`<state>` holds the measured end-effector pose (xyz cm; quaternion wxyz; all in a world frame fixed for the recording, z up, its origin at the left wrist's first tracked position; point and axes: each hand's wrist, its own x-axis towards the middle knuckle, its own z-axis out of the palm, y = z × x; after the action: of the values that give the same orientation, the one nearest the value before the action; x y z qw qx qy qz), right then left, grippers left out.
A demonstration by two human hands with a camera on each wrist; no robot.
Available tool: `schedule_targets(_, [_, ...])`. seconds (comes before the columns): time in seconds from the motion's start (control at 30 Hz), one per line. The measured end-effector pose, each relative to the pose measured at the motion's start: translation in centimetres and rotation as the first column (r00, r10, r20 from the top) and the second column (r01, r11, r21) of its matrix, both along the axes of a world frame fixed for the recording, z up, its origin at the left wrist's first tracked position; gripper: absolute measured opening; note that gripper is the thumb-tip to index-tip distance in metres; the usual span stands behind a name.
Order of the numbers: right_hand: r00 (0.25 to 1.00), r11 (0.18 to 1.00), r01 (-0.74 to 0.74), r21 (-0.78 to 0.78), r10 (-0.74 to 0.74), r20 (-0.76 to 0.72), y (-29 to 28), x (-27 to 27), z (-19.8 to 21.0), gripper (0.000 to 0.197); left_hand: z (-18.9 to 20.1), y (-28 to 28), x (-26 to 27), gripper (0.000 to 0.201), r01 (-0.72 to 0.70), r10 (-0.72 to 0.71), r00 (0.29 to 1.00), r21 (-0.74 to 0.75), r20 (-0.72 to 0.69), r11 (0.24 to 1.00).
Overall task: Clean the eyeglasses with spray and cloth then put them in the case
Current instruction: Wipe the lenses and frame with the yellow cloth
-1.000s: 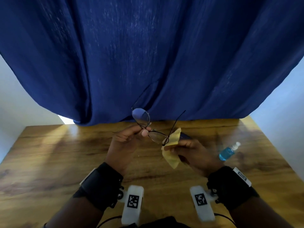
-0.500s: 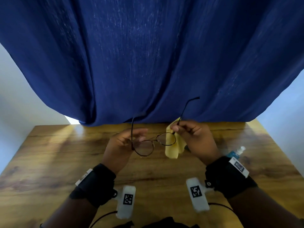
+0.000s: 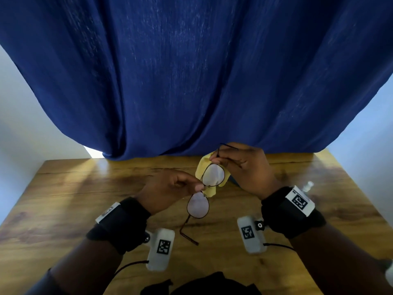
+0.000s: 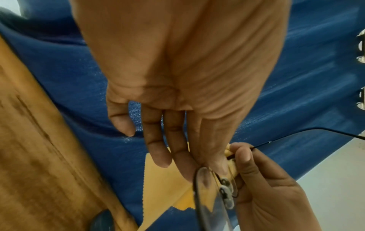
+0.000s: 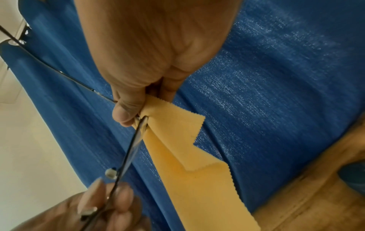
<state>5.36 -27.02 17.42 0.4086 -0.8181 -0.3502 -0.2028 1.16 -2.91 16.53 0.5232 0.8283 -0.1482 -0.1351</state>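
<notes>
Wooden tabletop (image 3: 70, 209) under a hanging blue curtain (image 3: 191, 71) frames the work: the eyeglasses (image 3: 205, 191) are held in the air above it, between both hands, lenses stacked near and far in the head view. At the bridge, the left hand (image 3: 168, 188) pinches the frame with thumb and forefinger; its other fingers hang loosely straight. At the far lens corner, the right hand (image 3: 246, 167) pinches the temple hinge together with the yellow cloth (image 5: 189, 156), which drapes down behind the lens. A spray bottle (image 3: 307, 186) stands near the right wrist. No case can be made out for certain. Judging by this, the wiping step is in hand; next the cloth must be folded over a lens and rubbed, gripping the thin frame lightly
</notes>
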Motion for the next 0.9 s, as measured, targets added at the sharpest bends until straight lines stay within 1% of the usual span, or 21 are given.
schedule_targets(0.1, [1.0,1.0,0.008,-0.026,-0.008,0.012,0.0,-0.4,-0.1,0.019,-0.4,-0.3,-0.1,0.019,0.033,-0.034,0.998,-0.032,-0.047,0.999])
schedule_targets(0.17, [0.999,1.0,0.01,0.0,-0.01,-0.038,-0.1,-0.6,-0.1,0.019,-0.6,-0.7,-0.3,0.017,0.02,-0.03,0.994,-0.087,-0.106,0.996])
schedule_targets(0.23, [0.996,1.0,0.015,0.017,-0.013,-0.083,-0.2,-0.8,-0.1,0.015,-0.9,-1.1,-0.5,0.016,-0.004,-0.009,0.993,-0.108,-0.117,0.994])
schedule_targets(0.3, [0.99,0.998,0.066,0.019,-0.064,-0.125,-0.8,-1.0,-0.4,0.016,-1.4,-1.3,-0.5,0.016,-0.05,0.034,0.992,-0.126,-0.125,0.991])
schedule_targets(0.33, [0.979,0.992,0.121,0.03,-0.114,-0.171,-1.4,-1.1,-0.6,0.017,-1.7,-1.2,-0.5,0.016,-0.078,0.059,0.989,-0.139,-0.135,0.987])
schedule_targets(0.37, [0.953,0.98,0.192,0.048,-0.174,-0.247,-2.2,-1.3,-0.9,0.017,-2.0,-1.1,-0.6,0.016,-0.101,0.078,0.986,-0.157,-0.145,0.982])
schedule_targets(0.4, [0.909,0.963,0.257,0.075,-0.215,-0.356,-2.9,-1.5,-1.1,0.017,-2.3,-0.9,-0.6,0.016,-0.126,0.1,0.984,-0.175,-0.148,0.977])
schedule_targets(0.43, [0.847,0.941,0.314,0.126,-0.217,-0.486,-3.7,-1.7,-1.5,0.017,-2.6,-0.8,-0.7,0.016,-0.155,0.126,0.98,-0.186,-0.157,0.97])
schedule_targets(0.5, [0.692,0.875,0.409,0.259,-0.112,-0.714,-4.7,-2.2,-2.1,0.019,-2.9,-0.5,-0.8,0.015,-0.213,0.181,0.967,-0.186,-0.178,0.959])
schedule_targets(0.53, [0.599,0.835,0.453,0.312,-0.026,-0.801,-5.0,-2.2,-2.3,0.02,-3.0,-0.4,-0.9,0.015,-0.232,0.198,0.962,-0.18,-0.19,0.956])
schedule_targets(0.57, [0.51,0.793,0.493,0.359,0.071,-0.857,-5.0,-2.4,-2.3,0.021,-3.1,-0.3,-1.0,0.015,-0.249,0.21,0.956,-0.181,-0.207,0.952])
schedule_targets(0.6, [0.448,0.746,0.527,0.407,0.163,-0.879,-5.0,-2.3,-2.1,0.022,-3.2,-0.2,-1.0,0.015,-0.261,0.219,0.951,-0.188,-0.219,0.947])
schedule_targets(0.63, [0.419,0.692,0.555,0.461,0.246,-0.874,-5.1,-2.4,-1.8,0.022,-3.3,-0.2,-0.9,0.015,-0.272,0.226,0.946,-0.195,-0.23,0.942])
schedule_targets(0.67, [0.421,0.636,0.566,0.525,0.324,-0.847,-5.3,-2.4,-1.4,0.021,-3.3,-0.1,-0.9,0.015,-0.285,0.236,0.942,-0.198,-0.241,0.938])
schedule_targets(0.7, [0.451,0.583,0.56,0.588,0.382,-0.807,-5.5,-2.4,-1.0,0.02,-3.3,-0.1,-0.9,0.015,-0.297,0.245,0.937,-0.198,-0.25,0.934])
schedule_targets(0.73, [0.493,0.553,0.532,0.641,0.413,-0.765,-5.7,-2.5,-0.6,0.021,-3.3,-0.1,-0.9,0.015,-0.305,0.252,0.934,-0.198,-0.252,0.931])
schedule_targets(0.83, [0.639,0.551,0.384,0.741,0.42,-0.644,-6.0,-2.6,-0.1,0.029,-3.0,-0.1,-0.8,0.014,-0.316,0.262,0.93,-0.196,-0.259,0.928])
schedule_targets(0.9, [0.726,0.569,0.284,0.772,0.399,-0.561,-6.1,-2.5,0.0,0.03,-2.8,-0.3,-0.7,0.015,-0.314,0.265,0.932,-0.18,-0.248,0.932])
